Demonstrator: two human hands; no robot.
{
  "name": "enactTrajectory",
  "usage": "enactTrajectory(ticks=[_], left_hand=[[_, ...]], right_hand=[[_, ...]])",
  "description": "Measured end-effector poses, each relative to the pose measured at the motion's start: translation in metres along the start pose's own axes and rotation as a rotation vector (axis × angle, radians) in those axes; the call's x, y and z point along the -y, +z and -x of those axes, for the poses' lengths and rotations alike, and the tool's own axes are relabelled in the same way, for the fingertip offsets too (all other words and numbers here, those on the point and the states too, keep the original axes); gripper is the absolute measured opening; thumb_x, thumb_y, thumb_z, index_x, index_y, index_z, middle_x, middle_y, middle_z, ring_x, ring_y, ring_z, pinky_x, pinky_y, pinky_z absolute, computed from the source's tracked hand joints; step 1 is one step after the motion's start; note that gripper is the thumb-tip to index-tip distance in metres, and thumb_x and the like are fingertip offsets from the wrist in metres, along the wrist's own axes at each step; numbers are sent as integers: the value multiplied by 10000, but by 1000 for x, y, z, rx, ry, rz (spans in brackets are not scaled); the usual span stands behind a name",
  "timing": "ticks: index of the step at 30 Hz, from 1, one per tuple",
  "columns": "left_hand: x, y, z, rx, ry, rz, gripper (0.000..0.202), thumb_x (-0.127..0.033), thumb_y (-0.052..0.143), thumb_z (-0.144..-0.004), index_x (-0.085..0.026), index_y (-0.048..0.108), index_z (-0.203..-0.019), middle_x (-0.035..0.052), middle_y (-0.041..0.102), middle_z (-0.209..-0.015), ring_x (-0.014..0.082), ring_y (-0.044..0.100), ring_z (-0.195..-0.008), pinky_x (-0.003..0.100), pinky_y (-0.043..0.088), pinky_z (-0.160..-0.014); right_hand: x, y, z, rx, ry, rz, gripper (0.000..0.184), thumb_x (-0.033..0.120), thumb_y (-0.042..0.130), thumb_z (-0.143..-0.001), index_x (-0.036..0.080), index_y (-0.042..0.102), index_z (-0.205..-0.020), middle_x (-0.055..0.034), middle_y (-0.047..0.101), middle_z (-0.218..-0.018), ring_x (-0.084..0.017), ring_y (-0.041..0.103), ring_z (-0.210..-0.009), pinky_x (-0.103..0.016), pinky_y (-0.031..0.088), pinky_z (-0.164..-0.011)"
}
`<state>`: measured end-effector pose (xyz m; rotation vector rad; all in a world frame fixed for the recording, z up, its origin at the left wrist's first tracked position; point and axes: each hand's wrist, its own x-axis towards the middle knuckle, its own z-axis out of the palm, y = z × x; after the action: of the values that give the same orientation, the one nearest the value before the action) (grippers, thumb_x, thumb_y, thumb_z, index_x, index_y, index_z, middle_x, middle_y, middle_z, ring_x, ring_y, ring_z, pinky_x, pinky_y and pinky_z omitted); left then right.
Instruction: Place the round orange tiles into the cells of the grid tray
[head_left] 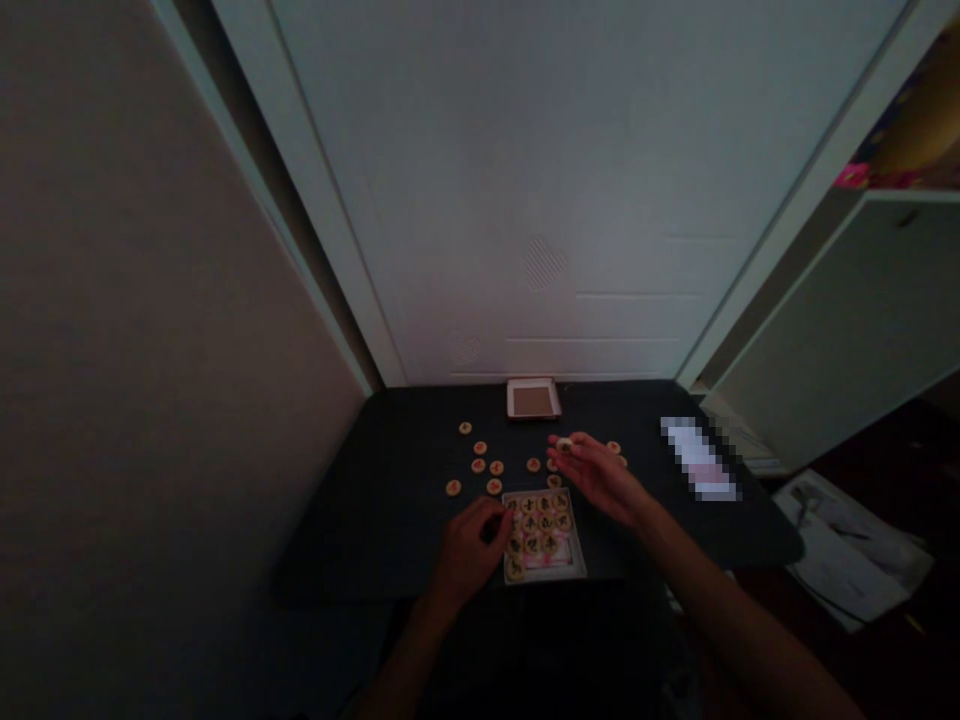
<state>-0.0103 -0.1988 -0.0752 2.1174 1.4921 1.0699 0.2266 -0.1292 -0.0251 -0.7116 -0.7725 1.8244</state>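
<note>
Our right hand (600, 478) pinches a round piece (564, 446) between thumb and fingers, above the middle of the desk (390, 460). Our left hand (465, 552) curls at the left side of the box (576, 556), by the desk's near edge; we cannot tell whether it grips anything. Black-marked pieces (532, 523) lie in the box. Between it and the desk's far edge, we see red-marked pieces (496, 468) scattered loose, and a shallow tray (534, 402) near that far edge.

You face a dark, round-cornered table (360, 540) | near edge: shallow white squarish tray (578, 562) | beyond it: loose tan round discs (453, 488), mostly red-marked, lie scattered | far edge: white-rimmed, brown-based rectangular box (532, 402) | your right: pixelated pale oblong object (699, 460)
</note>
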Motion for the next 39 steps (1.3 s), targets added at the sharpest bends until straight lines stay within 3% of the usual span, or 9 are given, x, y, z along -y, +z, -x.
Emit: enactTrajectory(ticks=[8,15,20,27,33,39], left_hand=[[-2,-1,-2,2,1,5,184,-297,543,-939,-215,661,-825,0,655,-764,144,621,-682,230,478,-637],[1,0,-2,7,4,-14,196,-313,539,-948,-213,657,-828,-2,659,-759,142,617,-672,233,477,-643],[0,0,-3,-5,1,-26,203,-314,539,-942,-214,658,-812,4,666,-764,147,623,-682,237,472,-643],[-2,0,-4,-14,-13,-17,194,-316,563,-912,-219,668,-781,-3,653,-712,145,612,-648,231,454,-583],[-1,0,-4,-9,-3,0,208,-325,552,-930,-212,669,-799,1,658,-733,142,614,-651,228,462,-598],[-2,-1,-4,-17,-10,33,187,-305,558,-932,-207,678,-828,7,670,-764,140,613,-677,232,476,-623]], right_hand=[[-1,2,12,47,7,-64,227,189,820,-750,255,677,-914,27,745,-1099,-172,682,-1110,-306,518,-1018],[0,5,22,46,36,-118,411,173,781,-790,265,657,-1170,10,759,-1074,-149,701,-1074,-265,546,-982],[0,4,20,-7,14,-131,240,162,749,-821,229,701,-1045,-19,760,-1100,-143,688,-1103,-241,542,-994],[-8,-4,13,-82,-14,-115,183,258,721,-866,230,713,-1047,-6,762,-1067,-156,674,-1132,-248,558,-984],[-11,-4,10,-58,-6,-146,89,262,743,-849,212,722,-920,-21,755,-1110,-167,615,-1231,-257,530,-1035],[-13,-6,6,-117,7,-137,60,275,704,-877,218,709,-897,-22,749,-1108,-173,611,-1235,-282,565,-992]])
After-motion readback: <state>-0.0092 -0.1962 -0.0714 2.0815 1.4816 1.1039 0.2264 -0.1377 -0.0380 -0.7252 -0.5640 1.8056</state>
